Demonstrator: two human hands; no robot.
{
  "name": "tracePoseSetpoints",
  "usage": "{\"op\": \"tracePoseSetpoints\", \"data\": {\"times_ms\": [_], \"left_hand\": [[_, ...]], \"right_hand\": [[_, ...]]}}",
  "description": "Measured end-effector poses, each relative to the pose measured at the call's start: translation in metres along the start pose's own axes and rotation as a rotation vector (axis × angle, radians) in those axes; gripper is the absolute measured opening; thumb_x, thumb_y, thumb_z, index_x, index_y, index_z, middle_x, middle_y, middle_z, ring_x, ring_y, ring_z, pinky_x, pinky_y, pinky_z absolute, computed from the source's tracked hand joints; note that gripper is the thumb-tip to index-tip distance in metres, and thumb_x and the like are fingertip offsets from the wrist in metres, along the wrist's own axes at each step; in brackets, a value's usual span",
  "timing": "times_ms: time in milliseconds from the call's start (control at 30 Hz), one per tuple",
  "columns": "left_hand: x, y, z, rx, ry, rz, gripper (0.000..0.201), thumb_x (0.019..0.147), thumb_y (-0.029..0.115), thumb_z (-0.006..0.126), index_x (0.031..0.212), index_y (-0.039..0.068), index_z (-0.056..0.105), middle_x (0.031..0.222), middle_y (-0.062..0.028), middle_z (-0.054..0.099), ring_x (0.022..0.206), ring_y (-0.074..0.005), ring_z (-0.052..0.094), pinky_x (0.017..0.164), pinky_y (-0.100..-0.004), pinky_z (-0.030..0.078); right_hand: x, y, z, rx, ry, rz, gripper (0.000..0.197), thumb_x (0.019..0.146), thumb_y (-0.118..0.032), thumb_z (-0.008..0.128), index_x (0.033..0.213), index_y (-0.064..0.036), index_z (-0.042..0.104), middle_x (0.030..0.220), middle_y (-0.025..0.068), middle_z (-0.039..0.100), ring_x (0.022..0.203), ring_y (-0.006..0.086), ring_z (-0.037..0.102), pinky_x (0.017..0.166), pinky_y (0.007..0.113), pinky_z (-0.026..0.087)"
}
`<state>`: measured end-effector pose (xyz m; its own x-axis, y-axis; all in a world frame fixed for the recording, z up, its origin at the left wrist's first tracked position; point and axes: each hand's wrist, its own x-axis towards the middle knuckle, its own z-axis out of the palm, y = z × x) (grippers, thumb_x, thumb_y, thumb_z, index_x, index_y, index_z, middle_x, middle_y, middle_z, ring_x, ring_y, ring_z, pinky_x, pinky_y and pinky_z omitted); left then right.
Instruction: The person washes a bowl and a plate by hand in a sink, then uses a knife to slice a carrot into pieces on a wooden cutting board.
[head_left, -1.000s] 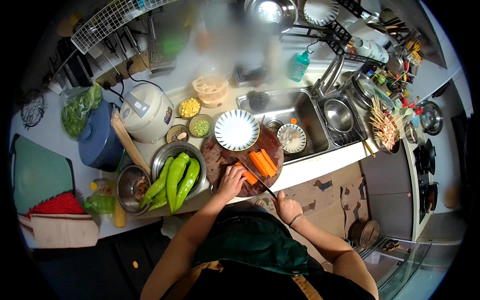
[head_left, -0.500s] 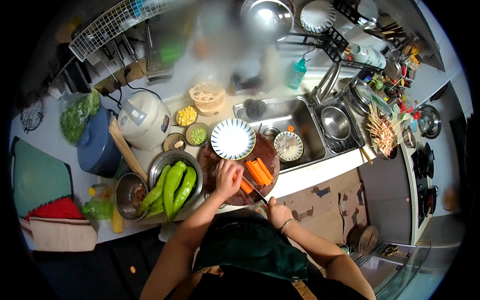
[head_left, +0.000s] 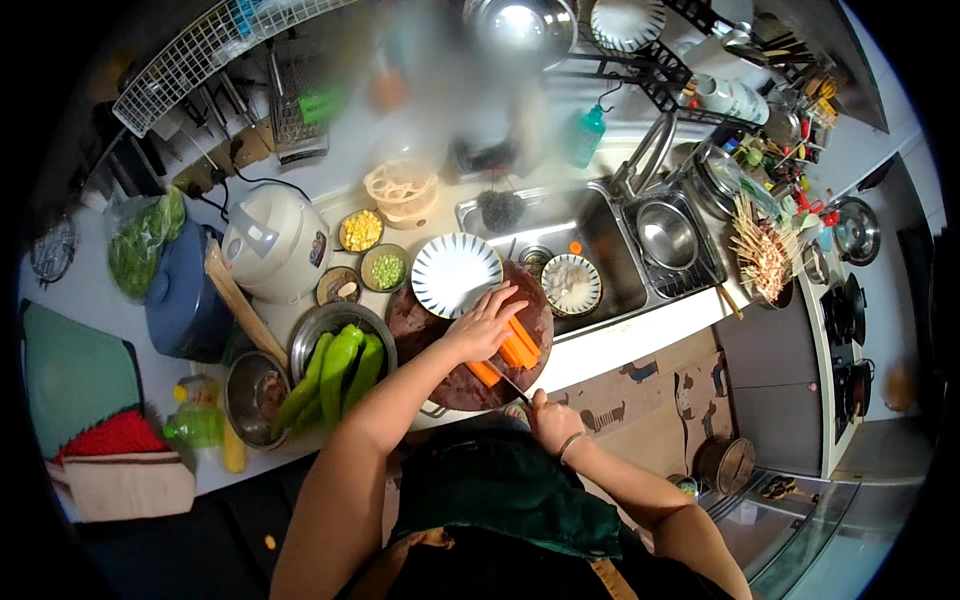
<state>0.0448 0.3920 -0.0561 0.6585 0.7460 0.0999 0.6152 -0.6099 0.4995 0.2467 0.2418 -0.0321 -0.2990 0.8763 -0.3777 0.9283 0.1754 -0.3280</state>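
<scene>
Stretched over the round brown cutting board (head_left: 412,345), my left hand (head_left: 484,328) has its fingers extended at the upper ends of the orange carrot strips (head_left: 519,349). Its fingertips lie close to the rim of a white plate with blue stripes (head_left: 457,272). My right hand (head_left: 555,424) is closed round the handle of a knife (head_left: 511,383), whose blade rests low on the board between the strips and a separate carrot piece (head_left: 485,373). Part of the strips is hidden under my left hand.
Left of the board stand a steel bowl of green peppers (head_left: 342,375), a smaller steel bowl (head_left: 257,398) and a rice cooker (head_left: 276,240). Behind are small bowls of corn (head_left: 361,230) and green pieces (head_left: 384,269). A striped bowl (head_left: 571,285) sits by the sink (head_left: 625,270).
My left hand has moved up and right, from gripping the carrot beside the blade to reaching over the strips, its fingers now extended. The knife stays low on the board in my right hand.
</scene>
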Motion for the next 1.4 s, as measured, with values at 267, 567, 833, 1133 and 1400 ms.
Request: {"op": "tracePoseSetpoints", "data": {"times_ms": [267,567,833,1133,1400], "left_hand": [[0.000,-0.008,0.003,0.020,0.022,0.049,0.060,0.091,0.017,0.055,0.146,0.011,0.031,0.152,-0.0166,0.022,0.146,-0.0347,0.014,0.119,-0.0456,0.015],[-0.004,-0.002,0.015,0.281,0.000,0.079,0.057,0.095,0.029,0.050,0.147,0.015,0.031,0.154,-0.0123,0.025,0.147,-0.0280,0.013,0.120,-0.0466,0.007],[-0.021,0.001,0.023,0.148,0.397,0.049,0.045,0.091,0.027,0.060,0.130,0.011,0.046,0.135,-0.0131,0.041,0.132,-0.0324,0.034,0.111,-0.0476,0.025],[-0.107,0.031,0.073,0.063,0.539,-0.243,0.035,0.083,0.020,0.070,0.110,0.004,0.053,0.114,-0.0141,0.052,0.102,-0.0351,0.050,0.090,-0.0435,0.043],[-0.111,0.034,0.070,0.057,0.528,-0.235,0.045,0.081,0.029,0.073,0.114,0.004,0.053,0.116,-0.0136,0.051,0.105,-0.0353,0.048,0.090,-0.0432,0.043]], "right_hand": [[0.002,-0.005,0.001,-0.031,0.016,-0.002,0.036,0.099,-0.036,0.047,0.097,-0.0003,0.046,0.073,0.0225,0.067,0.067,0.0383,0.069,0.056,0.045,0.056],[0.008,0.011,0.051,-0.014,0.079,0.001,0.035,0.098,-0.037,0.048,0.094,-0.0017,0.045,0.069,0.0213,0.066,0.062,0.0376,0.067,0.053,0.045,0.055],[0.011,0.014,0.060,-0.032,0.182,-0.039,0.030,0.096,-0.032,0.051,0.094,-0.0026,0.044,0.065,0.0206,0.064,0.059,0.0384,0.065,0.051,0.047,0.052],[0.011,0.016,0.090,-0.162,0.249,0.012,0.031,0.096,-0.036,0.052,0.096,-0.0054,0.045,0.070,0.0176,0.064,0.059,0.0352,0.066,0.049,0.042,0.053],[0.008,0.029,0.050,0.080,0.114,-0.038,0.034,0.095,-0.035,0.053,0.100,-0.0024,0.043,0.071,0.0255,0.065,0.067,0.0446,0.064,0.057,0.053,0.051]]}}
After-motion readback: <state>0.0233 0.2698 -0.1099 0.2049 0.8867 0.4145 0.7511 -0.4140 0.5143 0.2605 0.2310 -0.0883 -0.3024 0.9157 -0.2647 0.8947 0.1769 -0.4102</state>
